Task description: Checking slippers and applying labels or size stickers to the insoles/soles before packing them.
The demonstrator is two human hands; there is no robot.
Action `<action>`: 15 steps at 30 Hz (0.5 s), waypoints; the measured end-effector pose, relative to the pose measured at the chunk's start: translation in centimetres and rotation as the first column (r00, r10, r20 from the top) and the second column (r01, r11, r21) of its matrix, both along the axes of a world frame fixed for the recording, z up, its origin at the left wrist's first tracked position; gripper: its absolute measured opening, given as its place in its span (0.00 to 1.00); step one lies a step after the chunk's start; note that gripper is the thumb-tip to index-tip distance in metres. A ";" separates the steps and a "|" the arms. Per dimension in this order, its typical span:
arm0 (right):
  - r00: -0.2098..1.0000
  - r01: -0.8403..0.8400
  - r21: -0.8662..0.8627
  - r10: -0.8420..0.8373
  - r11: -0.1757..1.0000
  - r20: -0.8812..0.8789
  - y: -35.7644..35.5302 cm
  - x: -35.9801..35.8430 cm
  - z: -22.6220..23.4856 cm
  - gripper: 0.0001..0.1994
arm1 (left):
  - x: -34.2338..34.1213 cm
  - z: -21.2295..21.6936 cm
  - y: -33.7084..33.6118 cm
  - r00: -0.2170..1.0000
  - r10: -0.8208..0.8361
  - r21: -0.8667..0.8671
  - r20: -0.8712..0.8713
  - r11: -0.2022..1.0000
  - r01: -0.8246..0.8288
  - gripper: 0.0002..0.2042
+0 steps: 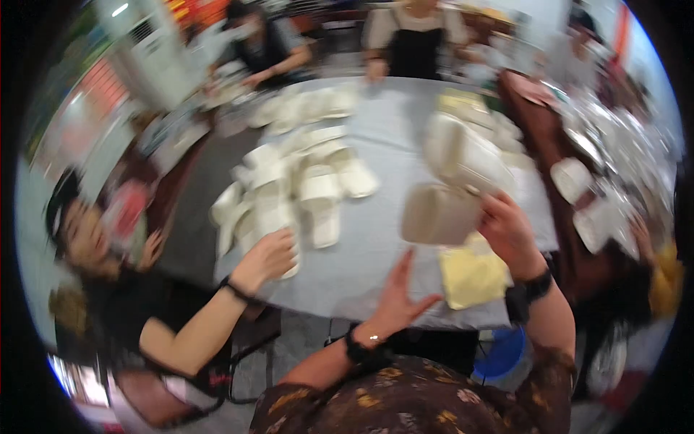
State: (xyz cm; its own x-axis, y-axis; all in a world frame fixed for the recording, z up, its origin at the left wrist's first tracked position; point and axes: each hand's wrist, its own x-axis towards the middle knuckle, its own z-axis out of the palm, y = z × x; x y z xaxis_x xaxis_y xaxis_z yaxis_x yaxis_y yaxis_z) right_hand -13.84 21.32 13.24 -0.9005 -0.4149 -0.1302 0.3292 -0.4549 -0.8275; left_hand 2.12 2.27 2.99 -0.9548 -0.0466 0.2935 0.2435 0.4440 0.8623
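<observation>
While right hand clasps pale slippers aloft, left hand splays, grip released

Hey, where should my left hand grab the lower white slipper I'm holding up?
Probably the free left end of the lower white slipper, coming from below: that broad end juts out uncovered above your open left hand, while your right hand occupies the right side.
</observation>
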 end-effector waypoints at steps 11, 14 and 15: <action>0.923 -0.184 -0.343 0.282 0.921 0.261 -6.0 8.1 -2.4 0.26 | -3.2 1.2 -7.5 0.940 0.306 0.411 0.151 0.845 -0.342 0.33; 0.921 -0.179 -0.177 0.229 0.968 0.317 -7.0 8.4 -5.0 0.28 | -5.6 -0.7 -9.3 0.973 0.232 0.185 0.017 0.955 -0.231 0.34; 0.896 -0.133 -0.078 0.154 0.988 0.417 -7.1 8.2 -5.8 0.29 | -5.7 -1.4 -9.3 0.978 0.178 0.196 0.105 0.961 -0.196 0.34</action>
